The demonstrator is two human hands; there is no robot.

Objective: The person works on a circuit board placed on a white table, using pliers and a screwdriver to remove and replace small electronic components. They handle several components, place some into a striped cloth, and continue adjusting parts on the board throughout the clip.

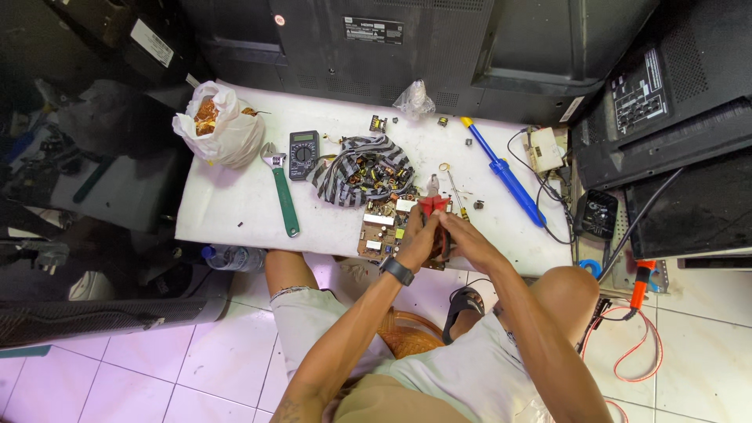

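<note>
A brown circuit board [377, 229] lies at the near edge of the white table [227, 204]. My left hand [417, 241], with a black watch on the wrist, rests on the board's right end. My right hand [462, 231] meets it there. Both hands close around red-handled pliers [432, 204], whose jaws point away from me above the board. A striped cloth pouch [356, 174] holding copper-wound parts lies just behind the board.
A green adjustable wrench [282, 192], a grey multimeter [303, 153] and a white plastic bag [219, 125] sit left. A blue-handled tool [505, 174] lies right. Black television backs [439, 47] wall the far and right sides. An orange cable [638, 337] trails on the tiled floor.
</note>
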